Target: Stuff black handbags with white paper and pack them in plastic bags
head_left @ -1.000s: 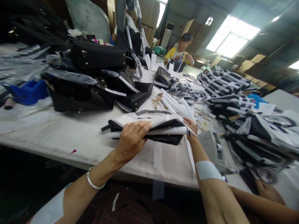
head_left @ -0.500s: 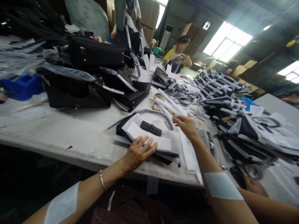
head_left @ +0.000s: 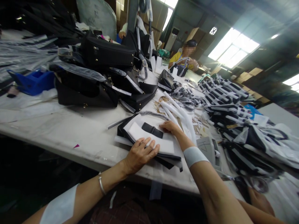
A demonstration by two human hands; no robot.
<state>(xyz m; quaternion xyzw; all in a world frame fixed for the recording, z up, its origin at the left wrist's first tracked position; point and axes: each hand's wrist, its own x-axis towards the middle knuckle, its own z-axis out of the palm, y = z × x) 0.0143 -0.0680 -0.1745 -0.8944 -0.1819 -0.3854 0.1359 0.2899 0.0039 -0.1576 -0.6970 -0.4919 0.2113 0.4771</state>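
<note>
A flat black bag piece wrapped in white paper (head_left: pixel 149 138) lies on the white table (head_left: pixel 70 133) in front of me. My left hand (head_left: pixel 140 154) rests flat on its near edge, fingers spread, holding nothing. My right hand (head_left: pixel 170 127) lies on the far right corner of the same piece, fingers curled down onto the paper beside a small black strap tab (head_left: pixel 152 130). White sleeve bands sit on both forearms and a bracelet on my left wrist.
A heap of black handbags (head_left: pixel 100 74) fills the back left, with a blue tray (head_left: pixel 32 82) beside it. White paper rolls (head_left: pixel 177 109) and stacks of wrapped black parts (head_left: pixel 235 124) crowd the right. A seated person in yellow (head_left: pixel 184 57) works at the far end. Another person's hand (head_left: pixel 259 199) shows at bottom right.
The bag piece was held up on edge, then laid flat. My left hand stayed on its near edge; my right hand came back from the paper rolls onto its far corner.
</note>
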